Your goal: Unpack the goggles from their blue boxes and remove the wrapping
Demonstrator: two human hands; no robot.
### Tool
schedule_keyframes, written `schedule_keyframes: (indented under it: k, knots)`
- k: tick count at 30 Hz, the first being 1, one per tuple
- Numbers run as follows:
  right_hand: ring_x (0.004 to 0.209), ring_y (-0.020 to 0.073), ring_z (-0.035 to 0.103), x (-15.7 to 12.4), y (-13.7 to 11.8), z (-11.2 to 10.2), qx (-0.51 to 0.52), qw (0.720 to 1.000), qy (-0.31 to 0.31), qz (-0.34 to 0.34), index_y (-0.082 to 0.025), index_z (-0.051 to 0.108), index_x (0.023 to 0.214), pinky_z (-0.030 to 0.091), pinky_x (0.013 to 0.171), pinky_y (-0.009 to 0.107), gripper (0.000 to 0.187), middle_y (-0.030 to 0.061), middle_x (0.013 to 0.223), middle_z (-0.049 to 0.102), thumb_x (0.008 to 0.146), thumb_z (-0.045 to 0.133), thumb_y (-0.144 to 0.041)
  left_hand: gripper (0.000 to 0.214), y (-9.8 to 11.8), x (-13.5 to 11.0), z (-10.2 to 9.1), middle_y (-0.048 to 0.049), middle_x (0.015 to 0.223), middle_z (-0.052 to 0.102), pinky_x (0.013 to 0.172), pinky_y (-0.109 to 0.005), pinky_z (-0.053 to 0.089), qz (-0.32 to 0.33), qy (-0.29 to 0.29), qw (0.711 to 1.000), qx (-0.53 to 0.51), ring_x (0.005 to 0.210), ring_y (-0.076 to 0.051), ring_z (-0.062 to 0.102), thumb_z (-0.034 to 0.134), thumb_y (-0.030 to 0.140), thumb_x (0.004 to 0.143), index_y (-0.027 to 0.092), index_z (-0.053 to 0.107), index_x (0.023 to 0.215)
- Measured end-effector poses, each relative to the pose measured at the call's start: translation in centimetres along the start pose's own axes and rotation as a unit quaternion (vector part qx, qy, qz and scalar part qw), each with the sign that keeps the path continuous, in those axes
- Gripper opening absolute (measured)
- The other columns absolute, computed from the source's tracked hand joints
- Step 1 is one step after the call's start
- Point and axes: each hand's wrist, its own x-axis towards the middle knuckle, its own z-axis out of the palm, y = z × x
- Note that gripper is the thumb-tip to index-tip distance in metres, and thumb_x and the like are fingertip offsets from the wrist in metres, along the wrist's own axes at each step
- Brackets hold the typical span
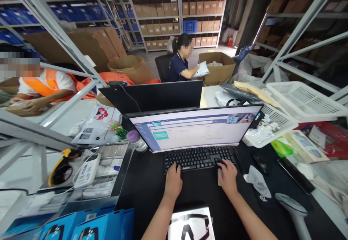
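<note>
A black keyboard [190,159] lies on the black desk mat below a lit monitor [195,131]. My left hand [173,180] rests at the keyboard's lower left edge, palm down, fingers apart and holding nothing. At its right end, my right hand [227,176] has its fingers spread over the keys near the number pad. Between my forearms lies a white box [191,225] printed with dark eyewear. To the right of my right hand are a small white bag [258,182], a black mouse [260,163] and a white handheld scanner [292,205].
Blue boxes [89,223] stand at the lower left, below a tray of packets and a tape dispenser [61,167]. White baskets [307,99] and a black phone [296,175] are right. Beyond the monitors, one person [178,64] holds a white package; another [49,84] sits left.
</note>
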Motion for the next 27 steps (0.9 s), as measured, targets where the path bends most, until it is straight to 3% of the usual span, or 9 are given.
schedule_keyframes:
  k: [4,7,11,14,18,19,21,24,27]
  knots:
    - [0.123,0.0348,0.048,-1.7,7.6,-4.0,-0.081,0.996,0.021,0.043,-0.016,0.068,0.104,0.039,0.103,0.053,0.027,0.0172,0.126,0.059,0.089,0.047,-0.024,0.064,0.2,-0.2,-0.7,-0.0176,0.148,0.047,0.112,-0.046,0.039,-0.015,0.001,1.0,-0.011,0.138,-0.03,0.045,0.054,0.003,0.074,0.014,0.049,0.137]
    - [0.121,0.0376,0.05,-1.6,11.9,-5.9,-0.117,0.988,0.041,0.092,-0.013,0.065,0.113,0.041,0.1,0.054,0.036,0.0207,0.128,0.057,0.087,0.046,-0.029,0.066,0.3,-0.4,-2.1,-0.0177,0.151,0.043,0.111,-0.046,0.04,-0.025,0.01,0.999,-0.02,0.14,-0.031,0.044,0.054,0.006,0.076,0.015,0.044,0.14]
    - [0.124,0.0429,0.049,-0.3,15.1,-6.5,-0.136,0.978,0.057,0.149,-0.005,0.059,0.126,0.042,0.098,0.056,0.053,0.0274,0.134,0.052,0.088,0.043,-0.038,0.059,0.5,-1.8,-4.7,-0.0193,0.15,0.042,0.111,-0.044,0.042,-0.039,0.031,0.998,-0.027,0.139,-0.03,0.045,0.053,0.014,0.082,0.012,0.044,0.14]
    - [0.123,0.0454,0.05,-0.1,16.3,-5.8,-0.132,0.974,0.061,0.173,-0.001,0.055,0.131,0.043,0.097,0.056,0.062,0.031,0.134,0.05,0.087,0.043,-0.043,0.05,1.1,-5.2,-5.7,-0.0169,0.149,0.044,0.112,-0.043,0.044,-0.053,0.069,0.994,-0.067,0.138,-0.028,0.047,0.048,0.024,0.09,0.015,0.046,0.139]
    - [0.124,0.0477,0.049,-0.9,17.7,-4.4,-0.12,0.975,0.067,0.177,-0.003,0.054,0.135,0.043,0.097,0.058,0.067,0.031,0.137,0.048,0.085,0.045,-0.046,0.064,2.1,-11.9,-3.2,-0.0112,0.154,0.044,0.108,-0.039,0.048,-0.084,0.096,0.985,-0.115,0.138,-0.026,0.047,0.06,0.029,0.083,0.023,0.045,0.144]
    - [0.124,0.0483,0.049,-1.0,18.1,-4.2,-0.118,0.975,0.068,0.176,-0.004,0.054,0.136,0.043,0.098,0.058,0.067,0.0308,0.137,0.048,0.084,0.045,-0.046,0.075,2.4,-13.4,-2.2,-0.0104,0.155,0.043,0.11,-0.042,0.047,-0.078,0.091,0.989,-0.091,0.14,-0.029,0.045,0.067,0.027,0.074,0.025,0.046,0.145]
    - [0.122,0.0488,0.051,-1.0,18.7,-4.0,-0.121,0.973,0.063,0.188,-0.006,0.056,0.136,0.045,0.094,0.058,0.065,0.0305,0.137,0.047,0.085,0.046,-0.046,0.075,2.8,-15.6,-0.1,-0.0084,0.152,0.049,0.111,-0.053,0.042,-0.069,0.077,0.995,-0.005,0.137,-0.034,0.048,0.07,0.02,0.069,0.031,0.054,0.141]
    - [0.111,0.0463,0.059,-0.4,19.3,-4.2,-0.141,0.962,0.024,0.231,-0.011,0.056,0.138,0.05,0.085,0.054,0.062,0.0279,0.139,0.048,0.088,0.045,-0.045,0.068,3.2,-17.0,1.9,-0.002,0.143,0.058,0.108,-0.056,0.04,-0.057,0.099,0.988,0.104,0.13,-0.032,0.055,0.06,0.009,0.075,0.04,0.059,0.135]
    - [0.108,0.0423,0.062,0.1,19.1,-4.5,-0.162,0.957,-0.016,0.239,-0.016,0.055,0.14,0.05,0.084,0.052,0.056,0.0235,0.14,0.049,0.092,0.042,-0.042,0.062,3.3,-16.8,2.4,0.0026,0.142,0.059,0.106,-0.052,0.04,-0.041,0.153,0.979,0.131,0.129,-0.029,0.056,0.059,0.016,0.081,0.044,0.057,0.136]
